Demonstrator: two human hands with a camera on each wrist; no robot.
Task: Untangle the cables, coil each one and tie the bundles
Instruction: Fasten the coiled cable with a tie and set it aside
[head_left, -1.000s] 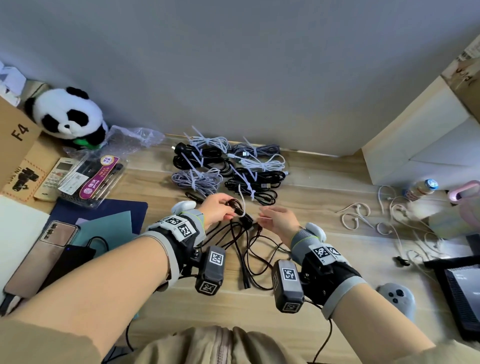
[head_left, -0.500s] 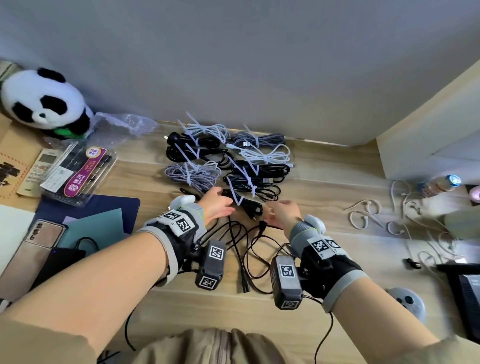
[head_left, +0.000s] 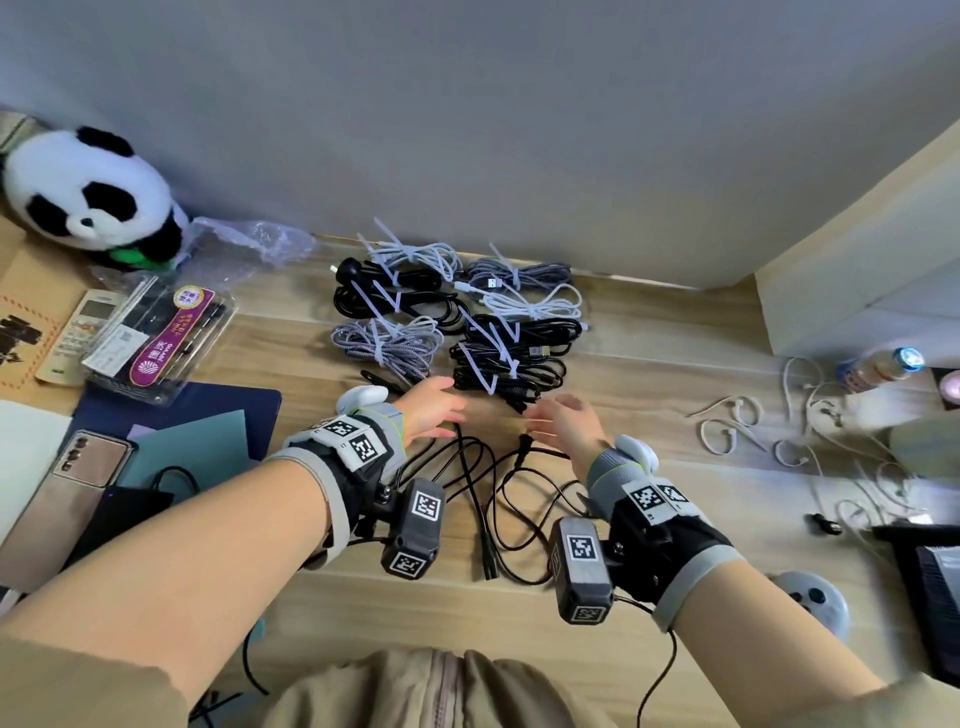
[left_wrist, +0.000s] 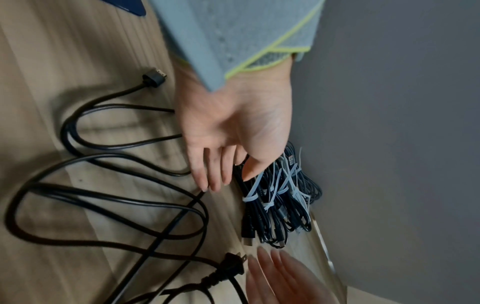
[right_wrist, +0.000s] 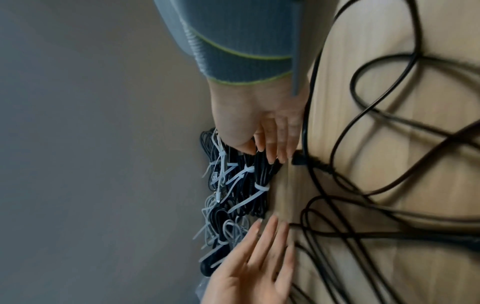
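Neither hand holds anything: from the head view the left hand (head_left: 428, 410) and the right hand (head_left: 569, 423) hover palm-down with fingers stretched out, side by side just in front of the tied bundles (head_left: 457, 317), which sit in a tight cluster on the wooden desk (head_left: 649, 358) close to the grey wall. Those bundles are black, white and grey braided coils, each cinched with a pale zip tie. On the near side of the bundles, under and between the wrists, a loose black cable (head_left: 478, 478) sprawls in overlapping loops. In the left wrist view the left hand (left_wrist: 233, 127) shows an open palm with straight fingers, its fingertips at the edge of the bundles (left_wrist: 280, 197); the loose cable (left_wrist: 109, 197) ends in a two-prong plug (left_wrist: 231, 267) lying near the blurred right hand (left_wrist: 283, 283). In the right wrist view the right hand (right_wrist: 270, 127) reaches flat to the nearest black bundle (right_wrist: 249, 181), with the left hand (right_wrist: 254, 265) spread beside it.
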